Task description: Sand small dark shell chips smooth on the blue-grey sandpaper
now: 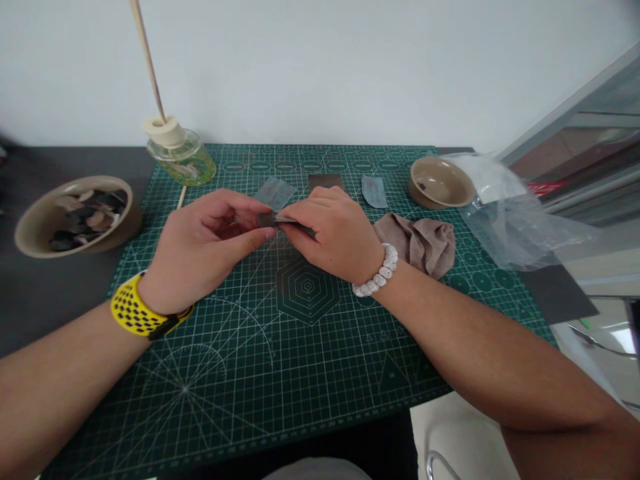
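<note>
Bare forearms extend, left fingers pinching a small dark piece, right fingers a thin grey sheet.

Dark tabletop under green mat with crumpled cloth, bottle.

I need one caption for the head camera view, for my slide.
Left hand pinches a small dark piece while the right hand grips a thin strip above a green mat.

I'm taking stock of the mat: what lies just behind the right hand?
Beyond the right hand, the far part of a dark flat piece shows on the green mat. The hand hides its near part, so its full shape cannot be seen.
</note>
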`<state>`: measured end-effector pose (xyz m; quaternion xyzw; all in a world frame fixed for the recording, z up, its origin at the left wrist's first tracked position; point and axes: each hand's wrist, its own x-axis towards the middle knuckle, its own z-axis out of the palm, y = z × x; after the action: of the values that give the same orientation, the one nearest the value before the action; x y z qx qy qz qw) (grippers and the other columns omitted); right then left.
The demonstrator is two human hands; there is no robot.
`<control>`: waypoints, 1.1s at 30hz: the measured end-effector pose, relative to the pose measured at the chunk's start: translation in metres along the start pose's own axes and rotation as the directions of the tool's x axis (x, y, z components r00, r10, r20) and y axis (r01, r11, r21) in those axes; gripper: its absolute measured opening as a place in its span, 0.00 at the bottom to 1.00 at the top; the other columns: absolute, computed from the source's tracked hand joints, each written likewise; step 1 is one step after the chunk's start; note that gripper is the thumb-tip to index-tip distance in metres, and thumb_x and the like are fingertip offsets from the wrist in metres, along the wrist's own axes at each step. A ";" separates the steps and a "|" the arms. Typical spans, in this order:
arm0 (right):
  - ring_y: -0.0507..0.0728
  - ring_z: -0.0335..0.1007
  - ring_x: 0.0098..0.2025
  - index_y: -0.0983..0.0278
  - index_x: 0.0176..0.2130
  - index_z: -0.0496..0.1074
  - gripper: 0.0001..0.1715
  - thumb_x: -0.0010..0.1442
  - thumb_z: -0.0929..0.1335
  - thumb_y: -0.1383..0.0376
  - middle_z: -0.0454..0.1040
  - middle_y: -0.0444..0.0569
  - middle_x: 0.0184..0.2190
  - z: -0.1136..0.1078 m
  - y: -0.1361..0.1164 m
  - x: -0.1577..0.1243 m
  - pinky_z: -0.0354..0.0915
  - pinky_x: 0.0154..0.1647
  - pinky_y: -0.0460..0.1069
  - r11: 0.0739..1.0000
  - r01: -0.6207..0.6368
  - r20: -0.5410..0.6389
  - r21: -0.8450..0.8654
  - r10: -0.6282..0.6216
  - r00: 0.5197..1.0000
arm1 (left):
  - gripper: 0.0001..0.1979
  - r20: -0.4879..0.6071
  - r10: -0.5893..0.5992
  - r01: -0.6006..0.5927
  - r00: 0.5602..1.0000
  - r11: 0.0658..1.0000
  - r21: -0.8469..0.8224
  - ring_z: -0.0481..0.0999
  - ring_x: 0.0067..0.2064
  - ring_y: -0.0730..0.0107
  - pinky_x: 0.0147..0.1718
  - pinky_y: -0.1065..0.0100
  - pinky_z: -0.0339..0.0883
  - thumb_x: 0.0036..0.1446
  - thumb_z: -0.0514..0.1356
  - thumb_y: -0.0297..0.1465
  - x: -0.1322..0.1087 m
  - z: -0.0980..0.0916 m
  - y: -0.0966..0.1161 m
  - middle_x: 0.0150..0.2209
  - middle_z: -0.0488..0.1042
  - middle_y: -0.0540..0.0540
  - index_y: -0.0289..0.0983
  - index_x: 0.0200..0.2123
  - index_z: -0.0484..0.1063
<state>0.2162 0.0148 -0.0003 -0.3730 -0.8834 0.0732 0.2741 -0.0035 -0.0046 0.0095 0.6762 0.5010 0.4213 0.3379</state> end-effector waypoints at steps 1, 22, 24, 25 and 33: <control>0.62 0.76 0.47 0.62 0.49 0.86 0.17 0.78 0.66 0.64 0.89 0.53 0.44 0.000 0.000 0.000 0.60 0.50 0.57 1.000 0.007 0.003 0.000 -0.007 1.000 | 0.09 0.005 -0.002 0.002 1.000 1.000 0.005 0.77 0.30 0.64 0.30 0.61 0.74 0.55 0.77 0.38 0.000 0.000 -0.001 0.31 0.80 0.52 0.48 0.39 0.85; 0.58 0.78 0.39 0.61 0.49 0.82 0.13 0.78 0.67 0.61 0.85 0.48 0.38 -0.003 -0.004 -0.003 0.60 0.39 0.51 0.985 -0.170 -0.072 0.033 0.172 0.982 | 0.07 0.046 0.044 -0.044 0.998 0.999 -0.005 0.82 0.37 0.60 0.39 0.58 0.77 0.64 0.72 0.41 0.002 0.000 -0.004 0.36 0.81 0.49 0.47 0.39 0.80; 0.58 0.78 0.39 0.61 0.48 0.82 0.12 0.78 0.67 0.61 0.85 0.48 0.38 -0.003 -0.004 -0.003 0.60 0.39 0.51 0.985 -0.169 -0.058 0.033 0.171 0.984 | 0.05 0.039 0.068 -0.069 0.997 0.997 0.035 0.83 0.40 0.59 0.40 0.58 0.78 0.65 0.71 0.39 0.002 0.000 -0.005 0.38 0.83 0.49 0.47 0.39 0.81; 0.59 0.78 0.39 0.61 0.48 0.82 0.12 0.77 0.68 0.61 0.85 0.48 0.38 -0.003 -0.005 -0.002 0.59 0.39 0.51 0.985 -0.171 -0.044 0.032 0.172 0.984 | 0.03 0.029 0.086 -0.087 0.996 0.995 0.046 0.83 0.41 0.60 0.41 0.59 0.78 0.65 0.70 0.38 0.002 0.000 -0.006 0.39 0.83 0.49 0.47 0.39 0.81; 0.58 0.77 0.39 0.62 0.46 0.82 0.13 0.76 0.68 0.60 0.85 0.49 0.38 -0.006 -0.008 0.002 0.56 0.38 0.51 0.976 -0.216 0.055 0.017 0.215 0.975 | 0.09 0.012 0.078 -0.078 0.997 0.997 -0.007 0.86 0.48 0.58 0.48 0.58 0.84 0.62 0.71 0.35 0.002 0.002 -0.009 0.45 0.86 0.50 0.48 0.46 0.80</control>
<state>0.2136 0.0099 0.0083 -0.4613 -0.8439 0.1223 0.2451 -0.0045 0.0000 0.0013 0.6967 0.4708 0.4316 0.3265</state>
